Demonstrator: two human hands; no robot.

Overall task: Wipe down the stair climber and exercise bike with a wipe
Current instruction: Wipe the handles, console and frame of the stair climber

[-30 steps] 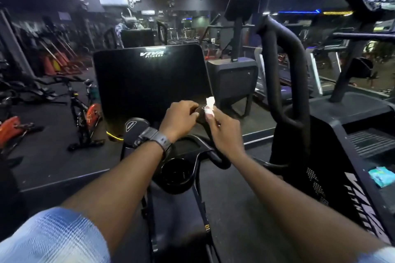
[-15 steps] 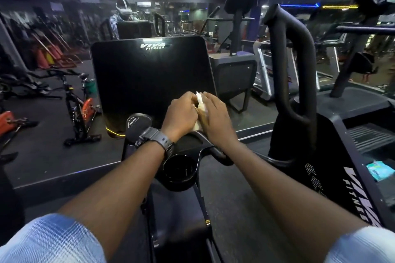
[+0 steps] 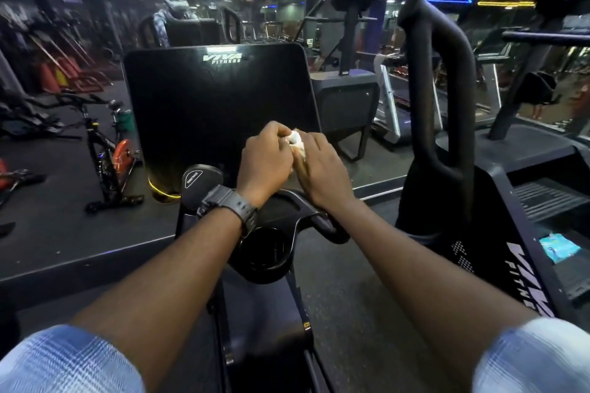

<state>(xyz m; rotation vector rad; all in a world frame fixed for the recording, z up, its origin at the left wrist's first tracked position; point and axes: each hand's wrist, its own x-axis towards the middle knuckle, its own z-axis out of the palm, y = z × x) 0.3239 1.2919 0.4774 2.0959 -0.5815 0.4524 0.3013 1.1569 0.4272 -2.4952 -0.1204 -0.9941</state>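
A small white wipe (image 3: 295, 139) is bunched between my two hands just above the exercise bike's handlebar (image 3: 306, 214), in front of its big black console screen (image 3: 217, 105). My left hand (image 3: 265, 163), with a black watch on the wrist, curls its fingers round the wipe's left side. My right hand (image 3: 322, 169) grips the wipe from the right. Most of the wipe is hidden between the fingers. The black stair climber (image 3: 498, 201) stands to my right, with a tall curved handrail (image 3: 440, 83).
A blue wipe packet (image 3: 558, 248) lies on the stair climber's side ledge. A round cup holder (image 3: 265, 249) sits below the handlebar. A spin bike (image 3: 108, 150) stands on the floor at left. A mirror wall ahead reflects more machines.
Both hands have come together around the wipe; a second ago the right hand held it up with the wipe sticking out. The view has tilted slightly downward.
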